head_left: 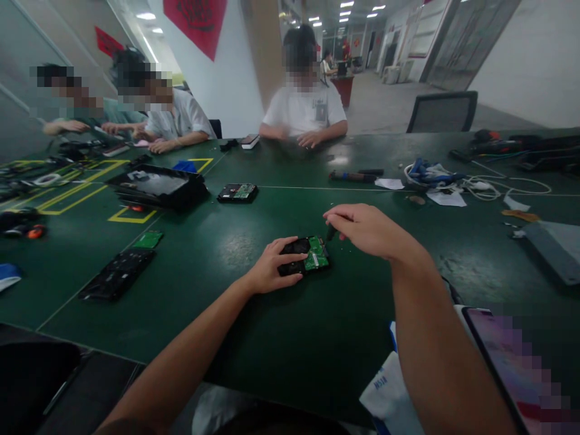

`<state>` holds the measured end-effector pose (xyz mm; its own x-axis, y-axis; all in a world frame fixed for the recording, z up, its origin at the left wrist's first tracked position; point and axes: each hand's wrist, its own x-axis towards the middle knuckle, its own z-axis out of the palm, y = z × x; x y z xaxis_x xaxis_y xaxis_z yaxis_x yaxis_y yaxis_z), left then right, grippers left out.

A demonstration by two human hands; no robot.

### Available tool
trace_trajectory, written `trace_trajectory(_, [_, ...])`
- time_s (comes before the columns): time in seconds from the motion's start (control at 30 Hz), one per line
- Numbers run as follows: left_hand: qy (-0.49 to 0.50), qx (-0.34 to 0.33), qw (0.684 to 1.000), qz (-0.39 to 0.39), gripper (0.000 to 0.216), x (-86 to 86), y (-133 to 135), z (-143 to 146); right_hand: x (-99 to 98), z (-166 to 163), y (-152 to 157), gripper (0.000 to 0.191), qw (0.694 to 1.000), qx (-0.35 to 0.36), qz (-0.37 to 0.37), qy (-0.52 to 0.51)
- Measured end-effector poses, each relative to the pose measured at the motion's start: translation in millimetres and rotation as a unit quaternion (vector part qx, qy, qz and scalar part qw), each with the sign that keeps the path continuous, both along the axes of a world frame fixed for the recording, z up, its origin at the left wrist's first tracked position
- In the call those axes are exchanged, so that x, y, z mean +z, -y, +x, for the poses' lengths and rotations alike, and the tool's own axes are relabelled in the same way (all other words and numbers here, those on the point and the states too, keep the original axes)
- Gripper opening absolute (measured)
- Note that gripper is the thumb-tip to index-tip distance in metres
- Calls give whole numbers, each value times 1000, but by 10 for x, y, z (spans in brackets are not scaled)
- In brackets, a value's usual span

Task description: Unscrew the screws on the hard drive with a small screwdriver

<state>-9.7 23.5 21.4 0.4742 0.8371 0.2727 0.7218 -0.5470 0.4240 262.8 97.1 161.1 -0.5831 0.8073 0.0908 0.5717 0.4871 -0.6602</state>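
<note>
A hard drive with a green circuit board lies on the green table in front of me. My left hand rests over its left part, fingers reaching across the top and thumb along the near edge, gripping it. At the drive's right end, my right hand is closed around a short dark tool that looks like a screwdriver. It points down by the board's right edge; the fingers hide most of its handle, and whether its tip touches the drive I cannot tell.
Another hard drive lies farther off, left of a black tray's right side. A black casing and green board are at left. Cables, a grey box and a tablet-like screen are at right. Several people sit opposite.
</note>
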Motion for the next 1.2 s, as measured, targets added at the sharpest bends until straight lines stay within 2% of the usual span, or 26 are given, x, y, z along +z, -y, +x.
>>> trace_trajectory(0.1, [3,5,1000,6,53,-20,-5,8,51,-10,5,31,998,7,64,25])
trace_trajectory(0.2, [5,5,1000,15,53,-39,-7,13,47,-31,14,24,998,-12,65,11])
trace_trajectory(0.3, [2,3,1000,15,52,-53,-2,13,10,-43,29,21,998,-38,38,-14])
trace_trajectory(0.5, [-2,25,999,30,52,-88,8,31,-70,-77,27,33,992,-36,-69,-98])
trace_trajectory(0.57, [-4,35,999,32,52,-92,6,40,-74,-91,23,36,990,-38,-80,-105])
trace_trajectory(0.73, [-8,36,999,31,52,-91,-1,33,-51,-119,40,32,997,-54,17,-52])
trace_trajectory(0.87, [-5,35,999,25,52,-101,-6,20,-40,-165,77,29,994,-96,32,-43])
trace_trajectory(0.97, [-5,35,999,25,53,-111,-12,21,-48,-191,91,27,995,-77,32,-53])
trace_trajectory(1.07, [-10,38,999,33,53,-112,-14,27,-76,-176,66,35,997,-43,-5,-70])
trace_trajectory(1.2, [-18,44,998,42,52,-101,-4,29,-95,-112,15,36,980,-26,-126,-152])
